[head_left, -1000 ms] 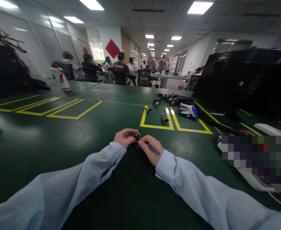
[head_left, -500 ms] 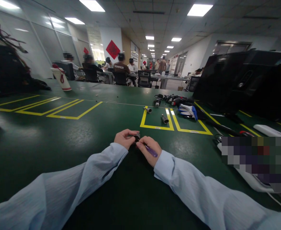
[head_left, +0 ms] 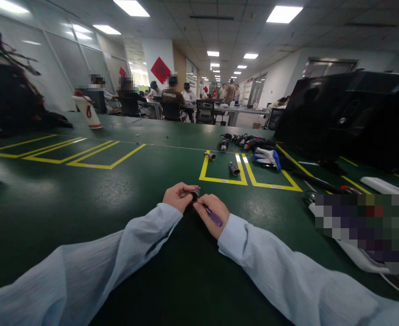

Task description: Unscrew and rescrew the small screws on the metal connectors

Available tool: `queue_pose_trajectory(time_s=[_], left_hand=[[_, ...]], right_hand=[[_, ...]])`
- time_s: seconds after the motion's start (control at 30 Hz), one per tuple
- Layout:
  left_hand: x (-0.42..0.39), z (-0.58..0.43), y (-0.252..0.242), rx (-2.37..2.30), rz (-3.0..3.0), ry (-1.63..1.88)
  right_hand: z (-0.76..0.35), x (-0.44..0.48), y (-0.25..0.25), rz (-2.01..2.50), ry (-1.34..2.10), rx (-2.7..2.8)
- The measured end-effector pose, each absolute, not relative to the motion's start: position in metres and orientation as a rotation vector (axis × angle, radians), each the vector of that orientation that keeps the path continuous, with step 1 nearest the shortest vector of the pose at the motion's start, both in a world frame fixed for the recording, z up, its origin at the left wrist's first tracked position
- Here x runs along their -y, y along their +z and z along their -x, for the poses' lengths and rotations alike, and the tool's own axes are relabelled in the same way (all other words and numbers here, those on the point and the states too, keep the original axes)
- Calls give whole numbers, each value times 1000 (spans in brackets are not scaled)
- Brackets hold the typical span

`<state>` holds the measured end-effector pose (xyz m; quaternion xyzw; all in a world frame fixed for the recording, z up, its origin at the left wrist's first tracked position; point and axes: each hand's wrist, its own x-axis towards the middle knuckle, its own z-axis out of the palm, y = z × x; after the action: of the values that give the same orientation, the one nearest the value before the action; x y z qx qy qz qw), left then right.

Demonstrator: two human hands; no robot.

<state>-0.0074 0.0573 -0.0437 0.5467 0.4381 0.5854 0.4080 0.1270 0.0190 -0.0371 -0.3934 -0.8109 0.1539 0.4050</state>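
Between the thumb and fingers of my left hand [head_left: 178, 197] is a small grey metal cylindrical part [head_left: 195, 194], its dark open end turned toward my right hand. My right hand [head_left: 213, 213] grips a screwdriver with a purple translucent handle [head_left: 214, 218]. The screwdriver's thin shaft points at the part's open end; how far in it reaches cannot be made out. Beyond my hands, two similar metal parts lie at a yellow-taped square: one metal part [head_left: 234, 169] inside it, another metal part [head_left: 210, 155] at its far left corner.
On the green table [head_left: 124, 226], a blue-and-white glove [head_left: 267, 157] and a heap of dark cabled tools [head_left: 243, 141] lie at the back right. A white cup [head_left: 87, 112] stands far left. Black monitors [head_left: 342, 113] stand at right. People sit at desks beyond.
The metal part has tilted slightly, showing more of its grey side. The screwdriver handle has turned a little in my right hand; both hands stay almost in place.
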Motion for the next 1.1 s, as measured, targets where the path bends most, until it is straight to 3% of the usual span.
queue_pose_trajectory(time_s=[0.23,0.67,0.93,1.1], left_hand=[[-68,12,-48,-1179,-1387,1475],[-131,151,-4,-2094,-1596,1484],[-149,175,-3,-2206,-1652,1249],[-151,171,-5,-2196,-1713,1278]], right_hand=[[-130,-13,-34,959,375,2030],[-135,-10,-28,962,318,2133],[-178,-91,-32,1430,15,1777],[-208,-135,-32,1623,-31,1647]])
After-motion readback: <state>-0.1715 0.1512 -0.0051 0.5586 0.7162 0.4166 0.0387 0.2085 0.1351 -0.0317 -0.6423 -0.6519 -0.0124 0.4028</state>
